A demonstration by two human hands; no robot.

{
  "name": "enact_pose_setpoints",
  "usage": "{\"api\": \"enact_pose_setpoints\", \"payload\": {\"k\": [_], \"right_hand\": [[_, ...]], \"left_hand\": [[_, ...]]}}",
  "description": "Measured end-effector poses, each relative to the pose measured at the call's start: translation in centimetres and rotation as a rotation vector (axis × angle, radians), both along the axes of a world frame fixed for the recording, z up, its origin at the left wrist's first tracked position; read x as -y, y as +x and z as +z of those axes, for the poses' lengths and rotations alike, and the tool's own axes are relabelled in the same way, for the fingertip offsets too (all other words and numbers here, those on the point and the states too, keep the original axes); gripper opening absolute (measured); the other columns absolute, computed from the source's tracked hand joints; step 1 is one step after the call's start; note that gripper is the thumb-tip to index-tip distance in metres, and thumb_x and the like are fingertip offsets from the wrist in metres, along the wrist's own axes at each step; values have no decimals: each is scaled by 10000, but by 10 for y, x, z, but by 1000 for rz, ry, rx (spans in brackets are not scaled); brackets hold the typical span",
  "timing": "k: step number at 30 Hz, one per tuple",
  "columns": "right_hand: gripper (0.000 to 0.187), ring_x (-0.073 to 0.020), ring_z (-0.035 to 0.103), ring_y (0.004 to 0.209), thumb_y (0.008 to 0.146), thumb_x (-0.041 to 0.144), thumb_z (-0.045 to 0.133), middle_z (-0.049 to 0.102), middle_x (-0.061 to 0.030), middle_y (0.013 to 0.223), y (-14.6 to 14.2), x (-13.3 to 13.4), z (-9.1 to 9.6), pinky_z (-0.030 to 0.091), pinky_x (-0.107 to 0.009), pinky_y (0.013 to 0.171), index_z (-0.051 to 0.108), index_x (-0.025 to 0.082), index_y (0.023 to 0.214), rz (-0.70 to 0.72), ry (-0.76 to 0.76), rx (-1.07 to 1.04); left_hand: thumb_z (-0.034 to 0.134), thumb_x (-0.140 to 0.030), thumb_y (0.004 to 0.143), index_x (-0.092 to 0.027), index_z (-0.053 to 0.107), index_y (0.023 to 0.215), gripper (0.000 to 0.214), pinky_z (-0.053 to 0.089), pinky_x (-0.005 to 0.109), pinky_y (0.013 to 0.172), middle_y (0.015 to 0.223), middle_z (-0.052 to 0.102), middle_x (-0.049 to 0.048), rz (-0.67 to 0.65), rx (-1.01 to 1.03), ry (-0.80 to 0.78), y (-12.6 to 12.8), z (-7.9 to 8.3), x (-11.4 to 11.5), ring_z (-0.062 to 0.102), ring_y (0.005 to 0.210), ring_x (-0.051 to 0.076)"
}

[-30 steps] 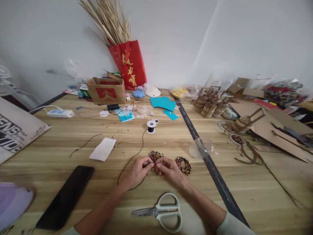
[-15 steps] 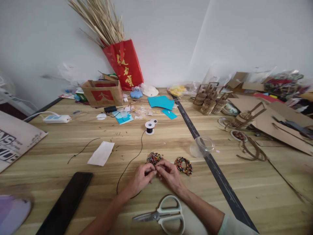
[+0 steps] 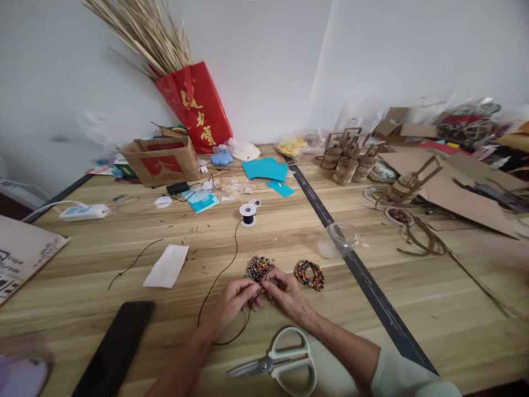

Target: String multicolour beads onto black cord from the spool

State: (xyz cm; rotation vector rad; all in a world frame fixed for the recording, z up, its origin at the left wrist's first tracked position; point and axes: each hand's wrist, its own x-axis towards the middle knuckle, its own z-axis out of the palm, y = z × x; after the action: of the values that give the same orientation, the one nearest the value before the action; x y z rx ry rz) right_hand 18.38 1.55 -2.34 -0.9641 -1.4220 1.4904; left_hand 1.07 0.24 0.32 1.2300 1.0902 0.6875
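My left hand [image 3: 238,299] and my right hand [image 3: 285,292] meet over the table, fingertips pinched close together. Between them runs a thin black cord [image 3: 217,279], which loops left and back to a white spool [image 3: 248,215]. Both hands are closed on this cord; whether a bead is also in the fingertips is too small to tell. Just behind the fingers lies a heap of multicoloured beads [image 3: 258,268]. A coiled string of similar beads [image 3: 309,275] rests to the right of my right hand. Pale-handled scissors [image 3: 285,361] lie nearer to me, below the hands.
A black phone [image 3: 115,347] and white paper [image 3: 166,266] lie to the left. At right are a clear plastic container [image 3: 339,240] and small bamboo baskets [image 3: 347,165]. Behind stand a cardboard box [image 3: 161,162] and a red bag [image 3: 198,107] with dry stalks.
My view has tilted and shifted slightly. The fingertips have parted a little, and the cord now shows hanging in a loop below the hands, where it was mostly hidden before.
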Motion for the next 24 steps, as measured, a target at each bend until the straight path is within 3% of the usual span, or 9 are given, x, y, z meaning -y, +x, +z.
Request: {"api": "enact_pose_setpoints", "payload": {"k": [4, 11, 19, 24], "right_hand": [[431, -69, 370, 446, 813, 588, 618, 439, 64, 504, 0, 0, 0, 283, -187, 428, 551, 169, 741, 2, -4, 4], [409, -74, 392, 460, 820, 567, 619, 459, 57, 520, 1, 0, 3, 309, -192, 442, 562, 171, 738, 21, 14, 18], [411, -67, 388, 447, 784, 567, 651, 463, 61, 534, 1, -3, 1, 314, -191, 441, 568, 166, 753, -25, -40, -54], [390, -74, 392, 438, 785, 551, 656, 486, 53, 535, 4, -4, 2, 308, -197, 434, 574, 170, 763, -51, -61, -46]], "left_hand": [[541, -645, 797, -126, 626, 786, 526, 366, 227, 484, 664, 701, 77, -6, 20, -46, -3, -2, -2, 626, 587, 168], [695, -494, 739, -152, 583, 752, 360, 357, 224, 497, 616, 689, 30, -49, -3, -47, -6, -5, -1, 594, 539, 140], [710, -386, 730, -157, 557, 662, 284, 404, 236, 578, 608, 658, 18, -103, -59, 14, -12, -4, -1, 564, 575, 127], [741, -379, 712, -154, 562, 671, 290, 425, 238, 596, 630, 674, 20, -186, -43, -40, -22, -10, -4, 590, 598, 129]]}}
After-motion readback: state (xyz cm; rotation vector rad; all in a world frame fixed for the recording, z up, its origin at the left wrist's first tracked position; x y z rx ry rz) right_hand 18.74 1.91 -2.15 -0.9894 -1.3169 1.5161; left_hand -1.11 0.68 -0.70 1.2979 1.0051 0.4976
